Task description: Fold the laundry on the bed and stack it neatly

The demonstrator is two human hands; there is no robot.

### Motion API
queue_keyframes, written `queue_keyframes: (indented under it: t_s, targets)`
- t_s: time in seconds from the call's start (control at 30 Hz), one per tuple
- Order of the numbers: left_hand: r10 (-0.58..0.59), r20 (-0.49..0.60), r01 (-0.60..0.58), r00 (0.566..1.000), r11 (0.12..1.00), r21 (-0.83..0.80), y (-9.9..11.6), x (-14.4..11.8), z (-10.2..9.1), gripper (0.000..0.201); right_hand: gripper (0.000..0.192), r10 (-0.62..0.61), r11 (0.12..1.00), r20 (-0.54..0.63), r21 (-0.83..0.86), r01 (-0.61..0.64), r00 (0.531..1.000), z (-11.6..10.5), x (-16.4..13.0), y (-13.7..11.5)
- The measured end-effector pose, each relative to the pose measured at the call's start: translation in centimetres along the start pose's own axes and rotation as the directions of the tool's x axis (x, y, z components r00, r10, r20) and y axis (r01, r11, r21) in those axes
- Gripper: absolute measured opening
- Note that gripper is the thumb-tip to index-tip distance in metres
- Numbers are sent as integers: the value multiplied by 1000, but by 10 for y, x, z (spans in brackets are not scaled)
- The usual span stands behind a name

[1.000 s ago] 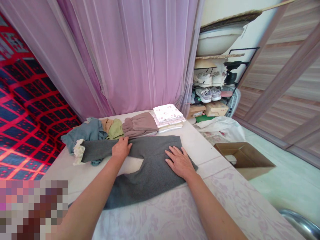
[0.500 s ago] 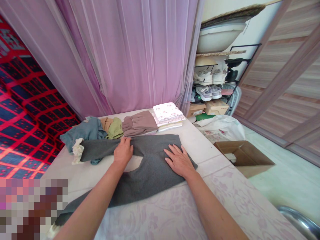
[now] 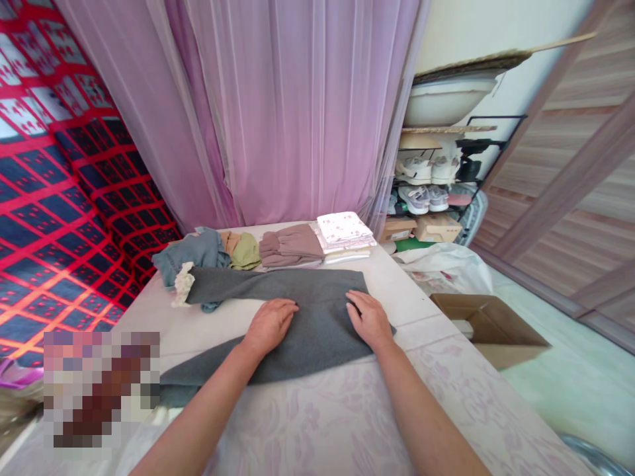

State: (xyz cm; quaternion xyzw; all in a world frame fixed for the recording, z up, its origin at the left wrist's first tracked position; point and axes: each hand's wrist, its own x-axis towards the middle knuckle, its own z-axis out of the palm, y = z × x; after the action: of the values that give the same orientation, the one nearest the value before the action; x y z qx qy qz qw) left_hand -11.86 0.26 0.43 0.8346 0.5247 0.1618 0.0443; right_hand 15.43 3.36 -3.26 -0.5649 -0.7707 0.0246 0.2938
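A pair of dark grey trousers (image 3: 317, 337) lies spread over the bed, waist to the right and legs to the left. Pale ruffled trim (image 3: 183, 285) edges the far leg's cuff. My left hand (image 3: 271, 324) rests on the cloth near the crotch, fingers stretched out together. Over by the waistband, my right hand (image 3: 368, 318) lies on the fabric with its fingers extended. Behind the trousers are a folded mauve garment (image 3: 292, 246), a green garment (image 3: 245, 251), a crumpled blue-grey garment (image 3: 198, 252) and a stack of folded white printed cloth (image 3: 344, 228).
The bed's patterned cover (image 3: 317, 436) spreads toward me. Purple curtains (image 3: 307, 119) hang behind it. On the right stand an open cardboard box (image 3: 496, 324), a white plastic bag (image 3: 456, 264) and a rack with shoes (image 3: 417, 198). A red-and-black checked cloth (image 3: 99, 198) hangs at left.
My left hand has moved from the far leg to the crotch area, and my right hand has shifted slightly along the waist. The view has turned a little left.
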Motion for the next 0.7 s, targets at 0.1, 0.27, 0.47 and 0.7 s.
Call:
queue_keyframes:
  t_s: [0.1, 0.27, 0.47, 0.7]
  targets:
    - [64, -16, -64, 998, 996, -57, 0, -27, -17, 29, 32, 48, 996, -64, 83, -42, 997, -4, -3, 5]
    - [196, 168, -168, 966, 971, -170, -2, -68, -42, 34, 28, -10, 988, 22, 157, 6, 1000, -15, -16, 20]
    - [224, 306, -180, 925, 970, -165, -15, -83, -55, 42, 26, -101, 980, 58, 180, 89, 993, -16, -31, 35]
    - [-32, 369, -31, 929, 986, 162, -28, -63, -78, 36, 30, -138, 978, -27, 155, 140, 990, -5, -34, 39]
